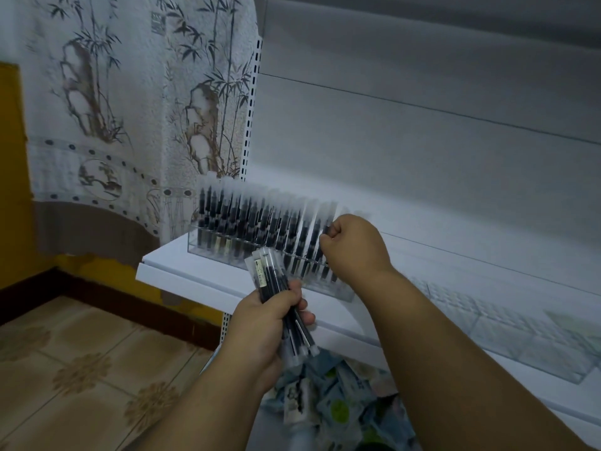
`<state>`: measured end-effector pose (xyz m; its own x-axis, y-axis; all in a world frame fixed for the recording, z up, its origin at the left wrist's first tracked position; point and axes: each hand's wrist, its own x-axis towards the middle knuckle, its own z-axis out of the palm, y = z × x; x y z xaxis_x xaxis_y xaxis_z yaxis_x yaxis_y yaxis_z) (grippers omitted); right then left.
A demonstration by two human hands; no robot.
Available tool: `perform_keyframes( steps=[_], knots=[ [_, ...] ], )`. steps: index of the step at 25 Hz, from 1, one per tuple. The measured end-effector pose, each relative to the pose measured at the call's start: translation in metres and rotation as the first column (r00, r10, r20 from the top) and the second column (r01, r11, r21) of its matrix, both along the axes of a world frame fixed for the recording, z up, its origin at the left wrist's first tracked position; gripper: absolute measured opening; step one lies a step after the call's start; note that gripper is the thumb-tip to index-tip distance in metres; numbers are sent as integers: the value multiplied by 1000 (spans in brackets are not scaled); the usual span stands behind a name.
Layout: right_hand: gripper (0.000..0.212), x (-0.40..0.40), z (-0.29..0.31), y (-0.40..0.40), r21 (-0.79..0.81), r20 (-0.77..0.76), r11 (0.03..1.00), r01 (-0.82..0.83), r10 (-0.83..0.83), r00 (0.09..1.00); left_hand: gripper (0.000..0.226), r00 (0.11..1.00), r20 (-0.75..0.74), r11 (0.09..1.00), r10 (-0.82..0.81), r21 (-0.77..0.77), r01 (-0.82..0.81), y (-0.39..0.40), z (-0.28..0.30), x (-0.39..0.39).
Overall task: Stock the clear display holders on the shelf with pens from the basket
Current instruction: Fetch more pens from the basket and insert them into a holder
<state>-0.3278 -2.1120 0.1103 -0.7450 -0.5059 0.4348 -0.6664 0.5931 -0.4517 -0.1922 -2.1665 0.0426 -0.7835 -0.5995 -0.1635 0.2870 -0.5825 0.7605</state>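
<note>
Both forearms reach in from the bottom edge toward a white shelf (182,281). Clenched in the left hand (265,323) is a bundle of pens (286,304), black-bodied with frosted clear caps, held slantwise so the ends fan out above and below the fist. Up and to the right, the right hand (353,247) pinches one pen (326,234) between thumb and curled fingers at the right end of the filled row; whether that pen is already seated in its slot cannot be told.

That row stands in a clear display holder (208,245) on the shelf, packed upright with matching pens (247,219) from its left end to the hand. Further right on the same shelf lies a second clear holder (507,323), its gridded slots without pens.

Below the hands, under the shelf edge, a heap of small packets with blue and green print (338,405) shows; the basket itself is not distinguishable. A perforated white upright (252,109) borders the shelving's grey back panel (422,125). Left of it hangs a curtain printed with bamboo (130,92), over a yellow wall (9,157) and patterned floor tiles (81,369).
</note>
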Motion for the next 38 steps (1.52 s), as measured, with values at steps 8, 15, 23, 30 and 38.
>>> perform_keyframes(
  steps=[8,15,23,30,38],
  knots=[
    [39,17,-1,-1,62,85,989,137,-142,986,21,995,-26,995,-95,-40,94,-4,4,10],
    [34,30,-8,13,-309,604,932,-188,346,718,19,985,-5,979,-170,-112,169,5,13,3],
    [20,-6,21,32,-678,242,726,113,75,967,11,996,10,994,-91,63,90,5,2,-5],
    [22,-17,-5,12,-366,116,927,-84,135,984,16,994,34,994,-107,14,107,6,1,-1],
    [55,8,-13,18,4,123,998,59,-59,991,19,994,37,994,-106,-36,107,4,1,1]
  ],
)
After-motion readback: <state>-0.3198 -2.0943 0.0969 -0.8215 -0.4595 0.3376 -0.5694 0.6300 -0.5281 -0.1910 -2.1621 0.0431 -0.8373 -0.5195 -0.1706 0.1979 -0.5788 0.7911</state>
